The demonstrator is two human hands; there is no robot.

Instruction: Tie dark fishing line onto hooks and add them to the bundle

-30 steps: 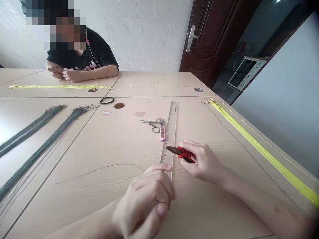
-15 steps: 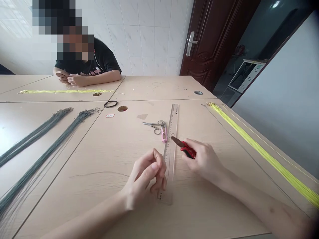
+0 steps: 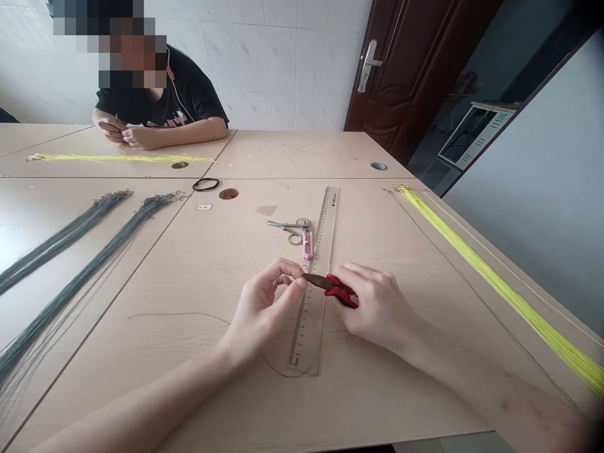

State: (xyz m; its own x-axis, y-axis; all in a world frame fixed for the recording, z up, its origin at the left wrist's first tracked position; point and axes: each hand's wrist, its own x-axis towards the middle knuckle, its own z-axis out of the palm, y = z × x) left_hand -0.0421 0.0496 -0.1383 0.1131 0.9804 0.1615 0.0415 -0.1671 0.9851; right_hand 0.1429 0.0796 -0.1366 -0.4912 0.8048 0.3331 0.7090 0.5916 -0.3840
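Red-handled pliers [image 3: 337,289], dark-nosed, in right hand [image 3: 377,308], seemingly touching left fingertips [image 3: 297,280].

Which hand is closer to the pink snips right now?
Left. The left hand sits just below the pink snips. The right hand, holding red-handled pliers, is farther away to their lower right, beyond the ruler.

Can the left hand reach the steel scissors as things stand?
Probably yes. The left hand lies close below the steel scissors, with nothing between them. It is at the nose of the red-handled pliers in the right hand, so it would likely leave those first.
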